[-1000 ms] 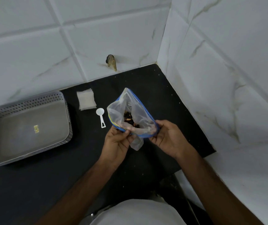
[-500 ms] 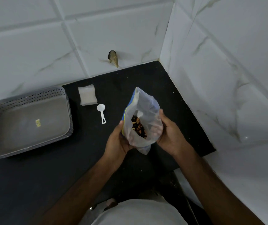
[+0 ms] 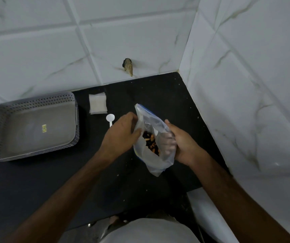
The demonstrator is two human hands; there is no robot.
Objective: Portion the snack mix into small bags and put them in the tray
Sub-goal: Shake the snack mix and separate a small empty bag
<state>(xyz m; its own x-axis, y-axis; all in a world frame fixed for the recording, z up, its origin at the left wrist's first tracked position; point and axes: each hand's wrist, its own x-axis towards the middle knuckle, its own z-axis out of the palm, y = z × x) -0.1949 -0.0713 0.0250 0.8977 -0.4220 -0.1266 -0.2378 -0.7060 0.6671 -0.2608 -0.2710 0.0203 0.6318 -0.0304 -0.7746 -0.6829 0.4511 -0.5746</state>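
Note:
A clear zip bag (image 3: pixel 149 155) with a blue rim holds dark and orange snack mix (image 3: pixel 151 142) and stands open above the black counter. My right hand (image 3: pixel 181 142) grips its right side, fingers showing through the plastic. My left hand (image 3: pixel 121 134) pinches the bag's left rim and holds the mouth apart. A small stack of little clear bags (image 3: pixel 97 104) lies near the back wall. A white scoop (image 3: pixel 110 119) lies just behind my left hand, its handle partly hidden. The grey perforated tray (image 3: pixel 35 153) sits at the left with nothing but a small sticker inside.
The black counter (image 3: pixel 35 186) ends at tiled walls behind and on the right, forming a corner. A small brownish object (image 3: pixel 128 66) sticks out of the back wall. My light shirt fills the bottom edge of the view.
The bag has been turned more upright and its mouth spread wider. My left hand moved up from the bag's lower edge to its left rim, and my right hand shifted along the right side.

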